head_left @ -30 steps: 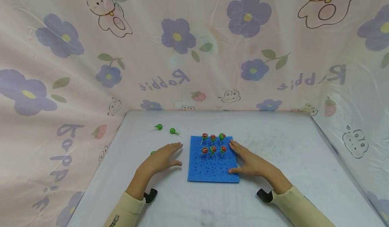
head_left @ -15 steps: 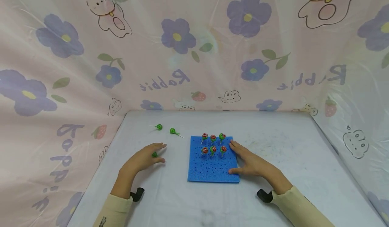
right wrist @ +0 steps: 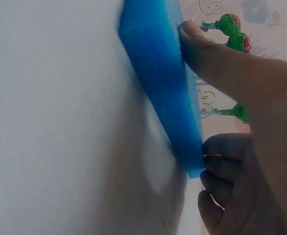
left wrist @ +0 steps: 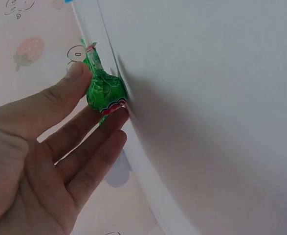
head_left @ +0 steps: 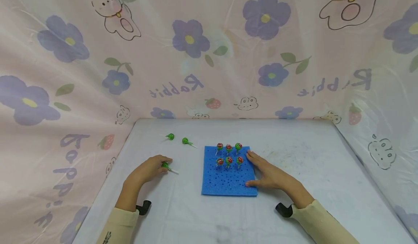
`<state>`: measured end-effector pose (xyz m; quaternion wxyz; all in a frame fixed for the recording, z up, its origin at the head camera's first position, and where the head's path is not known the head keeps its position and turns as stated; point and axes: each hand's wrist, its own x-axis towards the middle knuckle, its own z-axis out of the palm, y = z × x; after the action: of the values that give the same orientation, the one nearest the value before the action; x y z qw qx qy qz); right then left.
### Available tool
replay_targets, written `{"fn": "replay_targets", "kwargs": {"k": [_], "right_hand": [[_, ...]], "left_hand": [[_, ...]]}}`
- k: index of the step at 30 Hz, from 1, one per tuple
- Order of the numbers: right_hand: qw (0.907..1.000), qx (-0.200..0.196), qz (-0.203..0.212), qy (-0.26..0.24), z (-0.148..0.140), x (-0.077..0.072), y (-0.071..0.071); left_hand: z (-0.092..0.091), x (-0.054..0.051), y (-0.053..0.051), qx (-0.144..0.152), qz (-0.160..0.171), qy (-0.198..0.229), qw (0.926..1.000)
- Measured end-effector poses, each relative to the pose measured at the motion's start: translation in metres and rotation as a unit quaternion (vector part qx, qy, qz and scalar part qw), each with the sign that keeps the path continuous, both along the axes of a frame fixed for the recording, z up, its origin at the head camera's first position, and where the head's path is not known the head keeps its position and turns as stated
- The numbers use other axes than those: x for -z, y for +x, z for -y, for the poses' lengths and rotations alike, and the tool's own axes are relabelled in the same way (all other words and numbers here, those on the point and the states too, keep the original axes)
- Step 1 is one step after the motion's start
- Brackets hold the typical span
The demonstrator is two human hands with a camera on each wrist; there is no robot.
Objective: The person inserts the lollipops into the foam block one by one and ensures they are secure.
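a flat blue foam board (head_left: 223,187) has the right hand (head_left: 269,174) wide at its three o'clock edge, maybe to steady it. at nine o'clock, the left hand (head_left: 150,169) pinches a round green-wrapped lollipop (left wrist: 106,93), leaving its white stick (head_left: 174,172) free.

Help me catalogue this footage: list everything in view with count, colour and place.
Standing lollipops: six, green and red, two rows in the foam's far half
Loose lollipops: two, green, table's far left
Held lollipop: one, green, in left hand
Foam block: one, blue, mid-table
Table: one, white, below everything
Patterned sheeting: count unclear, pink with purple flowers, around table
Black pieces: two, at wrists
Sleeves: two, cream, on forearms
Left hand: one, pinching lollipop
Right hand: one, on foam's right edge
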<state>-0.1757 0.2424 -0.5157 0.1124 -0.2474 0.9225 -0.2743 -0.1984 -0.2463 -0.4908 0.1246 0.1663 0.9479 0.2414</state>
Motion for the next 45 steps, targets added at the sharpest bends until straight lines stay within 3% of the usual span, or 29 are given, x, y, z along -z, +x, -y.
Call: {"fn": "replay_targets", "kwargs": {"k": [16, 25, 31, 45], "right_hand": [[1.0, 0.005, 0.003, 0.004, 0.001, -0.004, 0.001], [1.0, 0.004, 0.007, 0.001, 0.001, -0.003, 0.002], [0.9999, -0.007, 0.014, -0.005, 0.002, -0.005, 0.005], [0.9998, -0.008, 0.016, -0.002, 0.001, -0.003, 0.008]], "left_hand": [[0.004, 0.002, -0.004, -0.02, 0.006, 0.032, 0.9993], [0.003, 0.003, -0.007, -0.02, -0.011, -0.008, 0.9997], [0.002, 0.002, -0.007, -0.028, -0.002, 0.007, 0.9996], [-0.014, -0.006, -0.002, 0.002, -0.063, 0.049, 0.9968]]}}
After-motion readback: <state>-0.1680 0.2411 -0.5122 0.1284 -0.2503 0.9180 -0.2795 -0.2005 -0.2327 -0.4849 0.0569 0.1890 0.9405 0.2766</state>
